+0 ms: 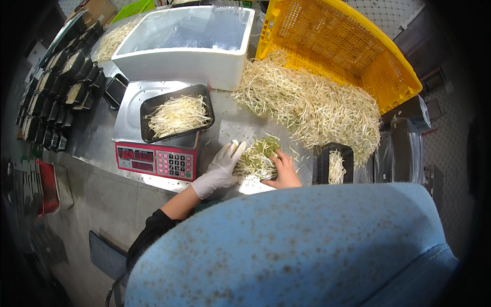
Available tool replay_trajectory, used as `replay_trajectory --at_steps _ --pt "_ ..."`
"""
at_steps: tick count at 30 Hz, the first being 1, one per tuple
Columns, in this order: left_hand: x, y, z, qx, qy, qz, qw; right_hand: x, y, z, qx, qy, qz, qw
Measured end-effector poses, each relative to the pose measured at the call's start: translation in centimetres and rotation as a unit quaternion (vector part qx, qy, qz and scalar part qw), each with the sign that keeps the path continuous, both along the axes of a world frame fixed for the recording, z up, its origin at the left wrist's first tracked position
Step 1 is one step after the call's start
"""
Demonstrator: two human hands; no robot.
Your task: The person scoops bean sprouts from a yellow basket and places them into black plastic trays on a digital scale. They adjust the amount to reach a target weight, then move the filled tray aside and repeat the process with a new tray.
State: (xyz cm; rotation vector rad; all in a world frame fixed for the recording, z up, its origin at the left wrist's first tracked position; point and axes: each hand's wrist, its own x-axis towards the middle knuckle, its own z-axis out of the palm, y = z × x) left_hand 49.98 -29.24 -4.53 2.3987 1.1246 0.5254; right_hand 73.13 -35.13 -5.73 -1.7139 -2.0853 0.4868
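A small heap of bean sprouts with green hulls (257, 158) lies on the steel table (238, 126) between my hands. My left hand (222, 167), in a white glove, rests against the heap's left side. My right hand (284, 170), bare, cups its right side with curved fingers. To the left, a black plastic tray (211, 111) of bean sprouts (178, 115) sits on a digital scale (128, 111) with a red front panel. Right of my right hand stands another black tray (348, 157), partly filled with sprouts (336, 167). Part of it is hidden by the blue cloth in front of me.
A large sprout pile (314, 103) spills from a tipped yellow perforated crate (345, 42). A white foam box (180, 69) holding clear plastic stands behind the scale. Many filled black trays (57, 88) are stacked at left. Blue cloth (284, 238) covers the lower view.
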Motion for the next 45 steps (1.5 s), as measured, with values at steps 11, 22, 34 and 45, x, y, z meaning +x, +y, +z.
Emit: replay_trajectory --at_steps 11,22,34,45 --pt "5.0 2.6 4.7 -0.160 -0.292 -0.036 0.942 1.9 2.4 8.4 0.017 0.221 -0.102 0.970" --pt "0.2 0.7 -1.4 -0.251 -0.177 0.130 0.943 3.9 -3.7 -2.3 -0.099 0.165 -0.201 0.961" --pt "3.7 1.4 -2.7 -0.100 -0.140 -0.041 0.984 2.8 5.2 -2.1 -0.078 0.080 -0.016 0.994" --pt "6.6 2.2 -0.9 0.021 -0.117 -0.055 0.991 1.4 1.8 2.4 0.083 0.093 -0.046 0.991"
